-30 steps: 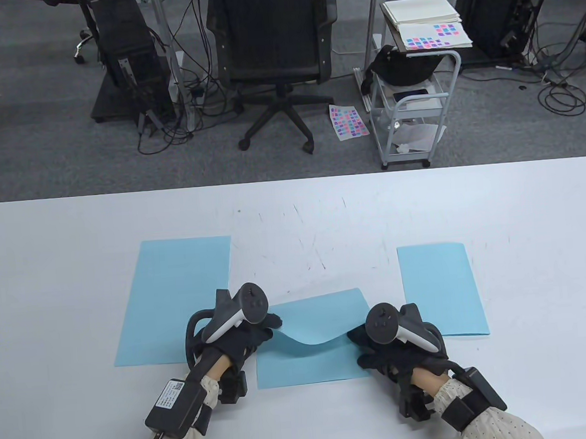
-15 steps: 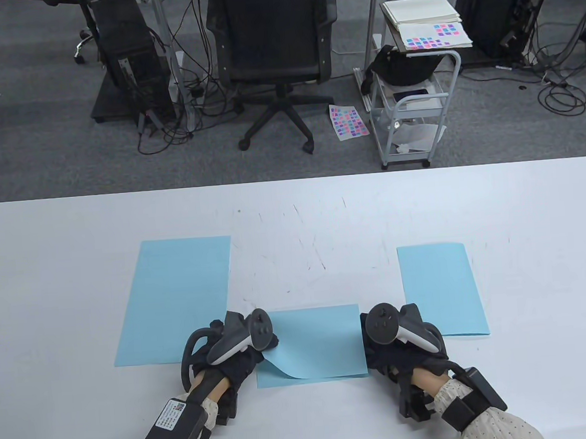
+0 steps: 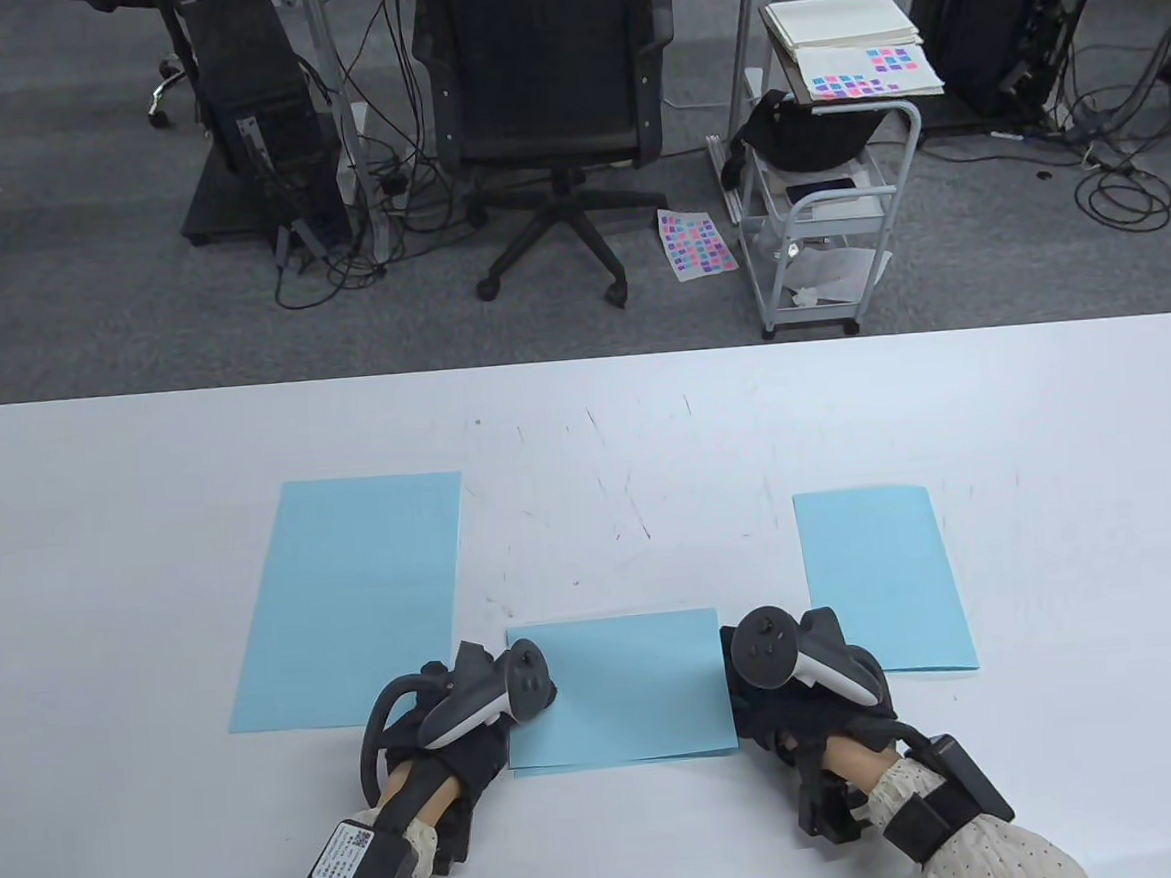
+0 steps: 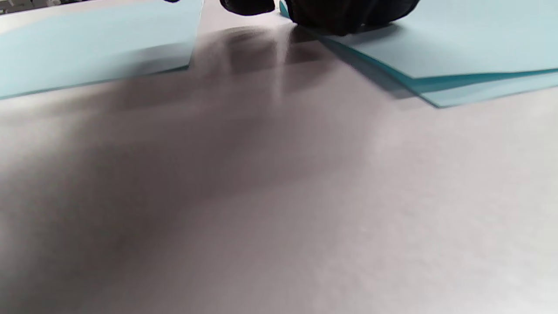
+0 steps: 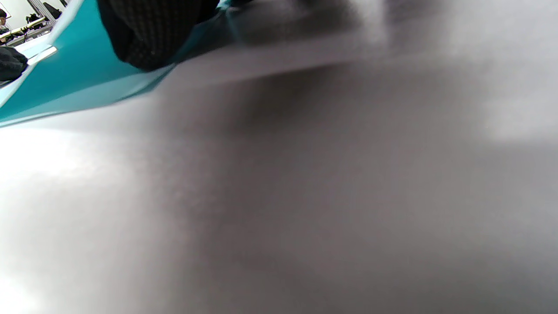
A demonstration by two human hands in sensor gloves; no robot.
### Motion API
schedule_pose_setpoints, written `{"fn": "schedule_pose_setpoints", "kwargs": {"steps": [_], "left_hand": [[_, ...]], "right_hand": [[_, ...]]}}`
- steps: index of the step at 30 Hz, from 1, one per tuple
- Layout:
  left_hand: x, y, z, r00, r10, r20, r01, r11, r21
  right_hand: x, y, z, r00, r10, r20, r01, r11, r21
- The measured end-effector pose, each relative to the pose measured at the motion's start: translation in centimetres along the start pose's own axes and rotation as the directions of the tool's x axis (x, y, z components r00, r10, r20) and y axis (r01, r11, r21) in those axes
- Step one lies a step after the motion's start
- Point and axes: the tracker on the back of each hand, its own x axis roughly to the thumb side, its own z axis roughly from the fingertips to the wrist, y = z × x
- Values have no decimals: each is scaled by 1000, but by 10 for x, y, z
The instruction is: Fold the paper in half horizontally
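Observation:
A light blue paper lies folded in half on the white table, near the front edge, its two layers lined up. My left hand holds its left edge; in the left wrist view the gloved fingers press on the top layer, and the two layers gape slightly at the near corner. My right hand holds the right edge; in the right wrist view a gloved finger lies over the paper's corner.
A flat unfolded blue sheet lies to the left of my left hand. A folded blue sheet lies to the right of my right hand. Beyond the table stand an office chair and a small cart.
The raised half of the paper has come down toward me onto the near half. The curl at the left has flattened, and my left hand has moved nearer and lower.

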Motion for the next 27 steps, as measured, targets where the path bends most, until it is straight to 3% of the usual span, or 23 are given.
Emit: {"fn": "schedule_pose_setpoints", "kwargs": {"steps": [15,19,24,27], "left_hand": [[1,-8,7,999,-39,15,39,999,23],[2,-8,7,999,-43,14,43,999,24],[3,-8,8,998,-61,15,60,998,33],[3,-8,8,998,-62,18,62,997,35]], "right_hand": [[0,-3,1,1000,7,-4,-7,1000,-2],[1,-22,5,998,17,-62,-20,999,-51],[15,-59,12,990,-5,-144,-22,983,-184],[39,-73,10,997,-45,-67,26,966,-257]]}}
